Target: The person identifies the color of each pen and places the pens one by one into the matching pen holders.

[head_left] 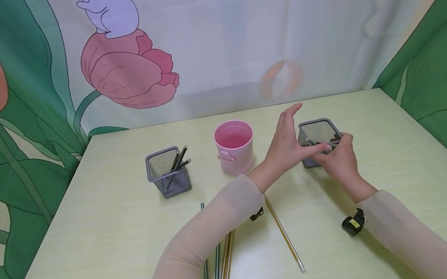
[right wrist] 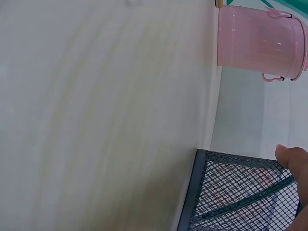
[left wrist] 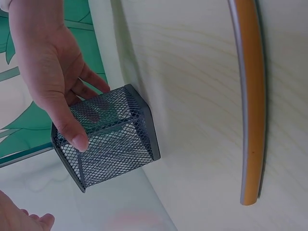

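My right hand (head_left: 340, 158) grips the near right side of a grey mesh pen holder (head_left: 313, 130), its thumb against the mesh. Dark ends of some things show inside this holder near the fingers, too small to name. In the left wrist view, the same mesh holder (left wrist: 115, 139) stands on the table with the right hand (left wrist: 50, 79) around its upper part. My left hand (head_left: 282, 143) is spread beside the holder, fingers pointing up and thumb reaching across its rim. I see nothing held in it.
A pink bucket (head_left: 236, 155) stands left of the left hand. Farther left, another mesh holder (head_left: 173, 186) contains dark pencils. A yellow pencil (head_left: 284, 232) lies on the table (head_left: 112, 233); several green and gold pencils (head_left: 227, 256) lie partly behind the left sleeve.
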Action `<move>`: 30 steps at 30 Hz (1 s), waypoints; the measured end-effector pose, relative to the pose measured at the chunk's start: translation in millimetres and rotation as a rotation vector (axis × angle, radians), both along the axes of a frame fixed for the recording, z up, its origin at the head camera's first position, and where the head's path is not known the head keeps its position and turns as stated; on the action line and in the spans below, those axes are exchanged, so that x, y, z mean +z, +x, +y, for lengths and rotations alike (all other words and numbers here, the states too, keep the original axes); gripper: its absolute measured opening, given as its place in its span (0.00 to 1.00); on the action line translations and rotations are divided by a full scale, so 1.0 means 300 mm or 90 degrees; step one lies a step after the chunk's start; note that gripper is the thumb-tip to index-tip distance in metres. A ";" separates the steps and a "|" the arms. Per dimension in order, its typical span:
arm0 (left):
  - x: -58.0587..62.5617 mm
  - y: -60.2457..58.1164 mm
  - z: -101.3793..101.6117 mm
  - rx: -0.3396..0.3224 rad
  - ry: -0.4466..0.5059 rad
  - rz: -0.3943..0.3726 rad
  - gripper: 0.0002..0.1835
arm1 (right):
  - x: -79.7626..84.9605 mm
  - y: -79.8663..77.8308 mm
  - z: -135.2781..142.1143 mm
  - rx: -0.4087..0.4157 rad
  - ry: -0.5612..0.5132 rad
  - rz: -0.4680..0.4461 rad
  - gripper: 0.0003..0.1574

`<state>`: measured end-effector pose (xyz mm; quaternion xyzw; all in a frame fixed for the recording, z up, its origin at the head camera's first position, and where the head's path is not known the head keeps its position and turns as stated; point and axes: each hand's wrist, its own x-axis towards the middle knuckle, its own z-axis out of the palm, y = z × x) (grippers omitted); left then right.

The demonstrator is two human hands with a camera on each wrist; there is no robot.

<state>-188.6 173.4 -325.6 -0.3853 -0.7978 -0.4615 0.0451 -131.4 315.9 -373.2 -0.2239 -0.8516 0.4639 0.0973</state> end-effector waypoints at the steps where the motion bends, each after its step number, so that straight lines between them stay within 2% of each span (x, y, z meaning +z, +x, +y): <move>1: 0.001 0.001 -0.001 -0.003 -0.002 0.003 0.57 | 0.002 -0.001 0.001 -0.001 -0.002 0.001 0.59; 7: 0.006 0.004 -0.008 -0.019 -0.013 0.019 0.56 | 0.009 -0.005 0.004 -0.007 -0.004 0.006 0.57; 11: 0.004 0.007 -0.019 -0.012 -0.034 0.046 0.56 | 0.009 -0.002 0.004 -0.006 -0.005 0.000 0.57; 22: -0.019 0.004 -0.072 -0.006 -0.095 0.123 0.56 | -0.005 0.007 -0.002 0.005 -0.037 0.015 0.66; 30: -0.028 -0.003 -0.103 0.001 -0.128 0.138 0.55 | -0.004 0.000 -0.006 0.001 -0.015 0.017 0.66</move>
